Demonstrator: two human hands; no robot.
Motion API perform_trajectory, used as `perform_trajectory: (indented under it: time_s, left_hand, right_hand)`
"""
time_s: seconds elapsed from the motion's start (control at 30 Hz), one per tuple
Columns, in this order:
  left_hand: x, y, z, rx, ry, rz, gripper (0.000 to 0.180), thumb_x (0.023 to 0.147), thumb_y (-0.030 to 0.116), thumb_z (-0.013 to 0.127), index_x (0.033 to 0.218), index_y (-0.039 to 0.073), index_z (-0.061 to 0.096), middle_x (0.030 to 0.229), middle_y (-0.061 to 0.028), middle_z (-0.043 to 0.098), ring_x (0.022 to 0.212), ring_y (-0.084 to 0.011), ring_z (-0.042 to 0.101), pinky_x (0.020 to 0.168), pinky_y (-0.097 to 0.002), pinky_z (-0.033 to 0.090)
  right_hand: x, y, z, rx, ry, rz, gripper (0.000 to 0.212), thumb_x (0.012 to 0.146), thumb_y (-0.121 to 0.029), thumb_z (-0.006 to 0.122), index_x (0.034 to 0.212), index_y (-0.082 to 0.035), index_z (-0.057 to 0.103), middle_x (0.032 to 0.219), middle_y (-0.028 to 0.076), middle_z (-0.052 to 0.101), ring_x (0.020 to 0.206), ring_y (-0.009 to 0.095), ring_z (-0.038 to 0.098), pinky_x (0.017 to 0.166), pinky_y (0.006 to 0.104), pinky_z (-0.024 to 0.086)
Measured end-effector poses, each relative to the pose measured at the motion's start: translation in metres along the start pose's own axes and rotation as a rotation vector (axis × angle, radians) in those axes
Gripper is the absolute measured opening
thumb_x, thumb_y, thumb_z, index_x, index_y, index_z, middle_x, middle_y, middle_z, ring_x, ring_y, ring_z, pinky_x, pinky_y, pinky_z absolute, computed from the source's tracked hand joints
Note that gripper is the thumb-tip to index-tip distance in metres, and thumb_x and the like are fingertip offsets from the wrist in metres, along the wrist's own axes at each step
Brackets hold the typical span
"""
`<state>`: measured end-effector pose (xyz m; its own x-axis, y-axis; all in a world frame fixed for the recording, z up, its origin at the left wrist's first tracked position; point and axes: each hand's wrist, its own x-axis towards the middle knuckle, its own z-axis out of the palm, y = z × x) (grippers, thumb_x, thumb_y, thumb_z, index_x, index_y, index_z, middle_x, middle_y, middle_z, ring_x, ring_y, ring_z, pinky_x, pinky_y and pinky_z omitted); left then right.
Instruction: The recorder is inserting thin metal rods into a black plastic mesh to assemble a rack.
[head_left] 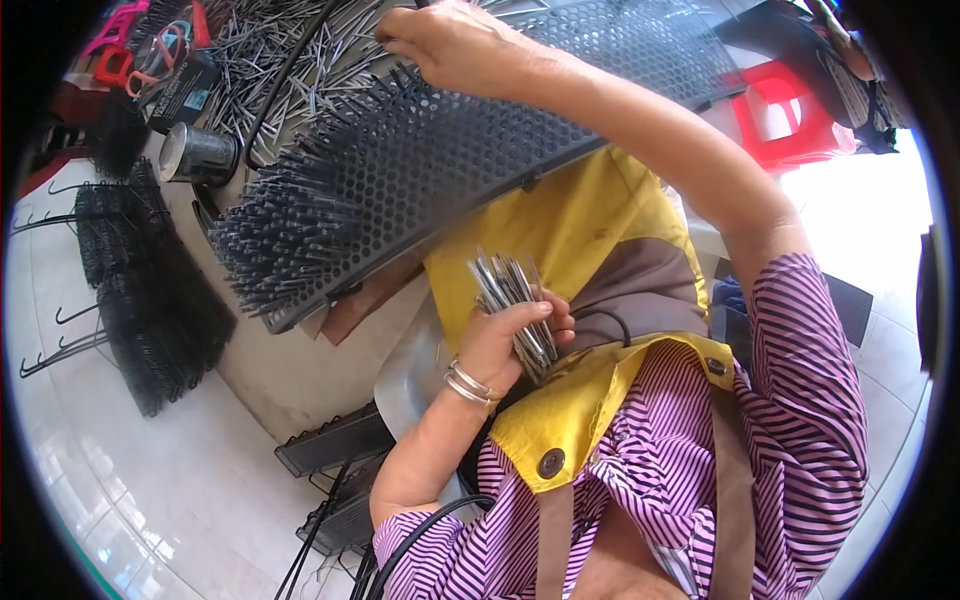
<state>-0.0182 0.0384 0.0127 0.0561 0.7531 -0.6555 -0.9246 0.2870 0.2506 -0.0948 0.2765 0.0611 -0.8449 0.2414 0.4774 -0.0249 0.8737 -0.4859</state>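
Note:
My left hand (pixel 500 340), with bangles at its wrist, is closed round a bundle of thin metal rods (pixel 512 305) in front of the yellow apron. Above it, a long black perforated tray (pixel 470 150) lies tilted across my lap. Dark rods (pixel 285 235) stand densely packed in the holes at its left end, and more line its far side. My right hand (pixel 440 45) is raised over the tray's far edge, its fingers curled together. A dark bit shows by its fingers at the picture's top edge, but what it grips cannot be made out.
Loose metal rods (pixel 265 60) lie heaped beyond the tray, crossed by a black cable (pixel 275 95). A metal can (pixel 190 155) lies on its side nearby. Black racks with hooks (pixel 150 290) lie at the left. A red plastic stool (pixel 785 115) stands at the far right.

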Motion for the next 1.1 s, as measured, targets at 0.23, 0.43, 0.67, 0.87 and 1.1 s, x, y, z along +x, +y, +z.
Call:
perform_trajectory:
  time_s: [0.23,0.43,0.67,0.87,1.1]
  left_hand:
    - [-0.003,0.000,0.009,0.078,0.043,0.035,0.019,0.077,0.009,0.055,0.094,0.001,0.050,0.072,-0.0092,0.057,0.062,-0.0204,0.057,0.058,-0.0339,0.051]
    - [-0.006,0.007,0.008,0.045,0.027,0.019,0.022,0.078,0.011,0.056,0.097,0.002,0.049,0.066,-0.0051,0.050,0.052,-0.0138,0.048,0.046,-0.0268,0.040]
    - [-0.007,0.014,0.014,-0.023,0.004,0.144,0.021,0.075,0.011,0.062,0.092,0.002,0.053,0.063,-0.0069,0.053,0.047,-0.0139,0.049,0.041,-0.0251,0.040]
    - [-0.007,0.013,0.009,-0.060,-0.044,0.203,0.020,0.075,0.007,0.060,0.092,-0.001,0.051,0.066,-0.0106,0.055,0.051,-0.0173,0.053,0.043,-0.0275,0.042]
    - [-0.002,0.011,0.007,-0.011,-0.068,0.265,0.014,0.076,0.008,0.055,0.087,-0.001,0.053,0.066,-0.0104,0.056,0.051,-0.0182,0.053,0.044,-0.0270,0.043]
  right_hand:
    - [0.005,0.004,-0.008,0.006,-0.094,0.003,0.008,0.069,-0.005,0.050,0.071,0.002,0.053,0.068,0.018,0.056,0.070,0.034,0.056,0.060,0.0398,0.044]
    - [0.002,-0.003,-0.019,-0.013,-0.218,0.031,0.011,0.067,-0.006,0.051,0.069,0.005,0.051,0.064,0.024,0.053,0.066,0.039,0.056,0.057,0.0444,0.042]
    - [-0.014,0.008,-0.010,0.020,0.123,-0.150,0.007,0.068,-0.003,0.053,0.070,0.001,0.048,0.058,0.021,0.051,0.058,0.040,0.053,0.048,0.0432,0.041]
    - [-0.014,0.010,-0.012,0.089,0.253,-0.082,0.013,0.073,-0.006,0.056,0.081,-0.001,0.047,0.056,0.019,0.049,0.056,0.037,0.052,0.046,0.0408,0.039]
    - [-0.027,0.001,-0.005,-0.208,0.055,-0.061,0.013,0.073,-0.006,0.057,0.078,-0.001,0.047,0.057,0.020,0.049,0.057,0.038,0.052,0.047,0.0404,0.039]
